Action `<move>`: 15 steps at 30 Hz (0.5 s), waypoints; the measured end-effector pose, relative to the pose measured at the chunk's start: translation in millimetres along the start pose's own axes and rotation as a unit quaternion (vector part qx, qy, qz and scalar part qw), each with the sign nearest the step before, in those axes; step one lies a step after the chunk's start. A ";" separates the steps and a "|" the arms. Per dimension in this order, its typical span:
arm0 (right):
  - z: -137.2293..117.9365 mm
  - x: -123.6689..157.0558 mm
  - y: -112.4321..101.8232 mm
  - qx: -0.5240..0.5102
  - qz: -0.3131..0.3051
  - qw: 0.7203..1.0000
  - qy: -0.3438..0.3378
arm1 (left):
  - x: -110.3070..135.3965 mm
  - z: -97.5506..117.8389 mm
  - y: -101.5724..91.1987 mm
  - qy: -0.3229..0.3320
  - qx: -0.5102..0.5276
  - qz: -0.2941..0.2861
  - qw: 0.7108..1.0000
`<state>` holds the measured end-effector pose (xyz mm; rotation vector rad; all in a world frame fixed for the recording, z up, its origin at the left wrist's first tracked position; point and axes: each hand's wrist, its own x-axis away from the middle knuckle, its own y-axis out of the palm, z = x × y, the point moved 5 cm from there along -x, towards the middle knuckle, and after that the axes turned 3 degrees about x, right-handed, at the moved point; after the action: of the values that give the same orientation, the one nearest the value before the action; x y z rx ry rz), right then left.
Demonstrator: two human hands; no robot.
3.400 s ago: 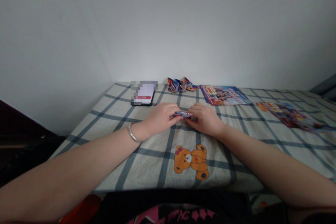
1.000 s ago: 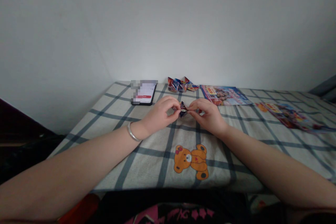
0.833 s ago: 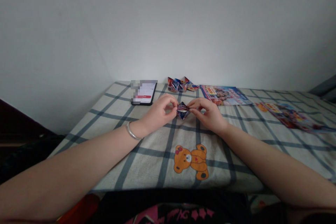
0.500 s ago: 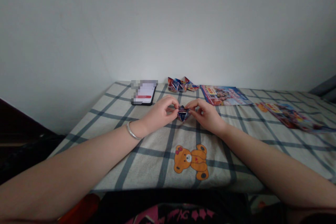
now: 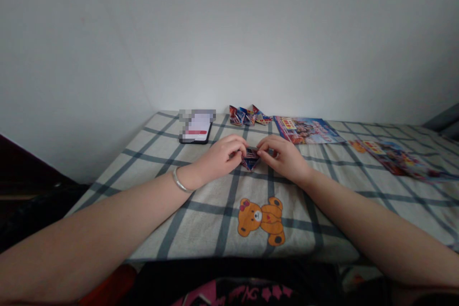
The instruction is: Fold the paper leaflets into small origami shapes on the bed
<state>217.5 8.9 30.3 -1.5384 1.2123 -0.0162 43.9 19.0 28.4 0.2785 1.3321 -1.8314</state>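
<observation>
A small piece of folded printed paper, dark blue with red and white, is held between my two hands just above or on the checked cloth; I cannot tell which. My left hand, with a silver bangle at the wrist, pinches its left side. On its right side, my right hand closes thumb and fingers on the edge. The paper's lower part comes to a point towards me. The fingertips hide its side corners.
A checked tablecloth with a printed bear covers the table. Behind my hands lie a phone, folded paper shapes against the wall, and a colourful flyer. More flyers lie at the right.
The paper has gone from an opened, spiky shape to a flatter one pointing towards me. Both hands have shifted slightly nearer, with the left fingers curled further over it.
</observation>
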 end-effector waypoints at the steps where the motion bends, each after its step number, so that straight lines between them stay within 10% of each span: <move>1: 1.8 0.1 -0.2 0.009 -0.001 1.000 0.010 | 0.5 0.2 -0.3 0.004 -0.009 -0.002 1.000; 15: 15.2 6.8 -7.2 0.169 -0.008 0.976 0.140 | 1.4 -7.5 -6.3 -0.036 -0.151 0.009 0.988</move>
<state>234.3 14.2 26.0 -1.2724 1.3391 -0.4423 36.3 25.4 28.8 0.0629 1.5261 -1.5826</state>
